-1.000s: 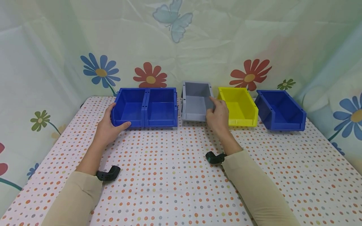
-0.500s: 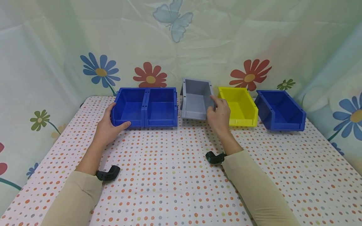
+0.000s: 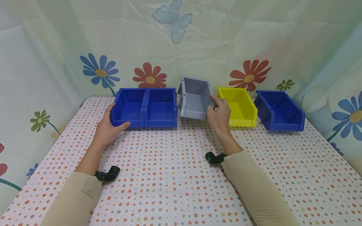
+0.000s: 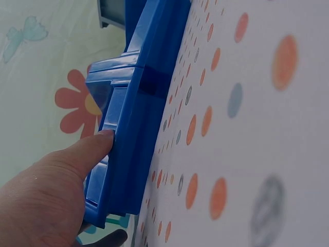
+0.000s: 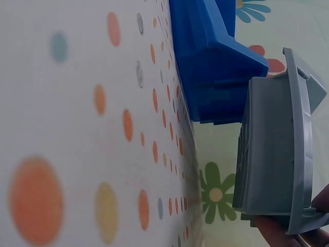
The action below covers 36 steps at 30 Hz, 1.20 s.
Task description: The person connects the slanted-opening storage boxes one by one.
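My left hand (image 3: 107, 128) grips the leftmost blue storage bin (image 3: 130, 110), fingers along its left side and thumb over the front lip. In the left wrist view the thumb (image 4: 95, 146) presses on the bin's front edge. A second blue bin (image 3: 160, 110) stands flush against its right side. With my right hand (image 3: 220, 116) I pinch the right wall of a grey storage bin (image 3: 194, 99). The grey bin is raised off the table and tilted, just right of the blue pair. The right wrist view shows a gap between the grey bin (image 5: 272, 144) and the cloth.
To the right of my right hand stand a yellow bin (image 3: 238, 108) and another blue bin (image 3: 280, 111), set slightly apart. A dotted cloth (image 3: 158, 175) covers the table. Behind the row hangs a flowered backdrop (image 3: 203, 47).
The grey bin has risen, shifted slightly left and tilted more in my right hand's grip. My left hand and the other bins have stayed put.
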Each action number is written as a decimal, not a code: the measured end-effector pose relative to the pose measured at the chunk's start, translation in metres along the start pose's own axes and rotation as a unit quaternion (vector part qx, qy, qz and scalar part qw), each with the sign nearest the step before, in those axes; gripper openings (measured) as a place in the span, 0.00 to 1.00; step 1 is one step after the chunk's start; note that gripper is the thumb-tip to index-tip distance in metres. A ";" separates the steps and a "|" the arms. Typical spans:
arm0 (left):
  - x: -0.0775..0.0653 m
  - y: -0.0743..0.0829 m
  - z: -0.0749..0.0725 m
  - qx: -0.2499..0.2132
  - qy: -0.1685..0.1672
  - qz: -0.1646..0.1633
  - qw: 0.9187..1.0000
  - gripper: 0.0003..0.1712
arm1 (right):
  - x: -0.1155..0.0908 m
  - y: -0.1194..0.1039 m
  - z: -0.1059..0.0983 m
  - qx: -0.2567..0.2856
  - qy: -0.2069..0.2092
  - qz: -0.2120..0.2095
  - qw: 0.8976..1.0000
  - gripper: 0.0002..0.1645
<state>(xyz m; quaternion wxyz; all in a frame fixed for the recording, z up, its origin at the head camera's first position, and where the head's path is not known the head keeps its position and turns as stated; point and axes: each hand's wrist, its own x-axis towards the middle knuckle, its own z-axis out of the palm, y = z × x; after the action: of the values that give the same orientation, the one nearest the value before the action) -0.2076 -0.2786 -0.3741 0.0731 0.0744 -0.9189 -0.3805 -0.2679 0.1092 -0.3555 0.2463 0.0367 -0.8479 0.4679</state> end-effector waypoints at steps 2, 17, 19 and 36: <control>0.000 0.000 0.000 0.000 0.000 -0.002 1.000 0.61 | 0.000 0.000 0.000 0.001 0.002 -0.004 1.000 0.30; 0.000 0.002 -0.001 -0.003 -0.001 0.000 1.000 0.61 | -0.001 -0.002 0.002 -0.002 -0.002 -0.001 1.000 0.30; 0.000 0.001 0.000 -0.003 -0.001 0.001 1.000 0.62 | -0.001 -0.002 0.002 -0.005 -0.002 0.000 1.000 0.30; -0.001 0.000 0.001 -0.002 -0.001 0.003 1.000 0.62 | -0.001 -0.009 0.001 0.000 0.007 -0.042 0.999 0.30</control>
<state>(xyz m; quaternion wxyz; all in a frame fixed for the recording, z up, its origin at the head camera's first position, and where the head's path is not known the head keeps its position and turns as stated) -0.2067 -0.2780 -0.3745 0.0736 0.0708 -0.9184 -0.3823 -0.2653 0.1027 -0.3493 0.2716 0.0685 -0.8441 0.4572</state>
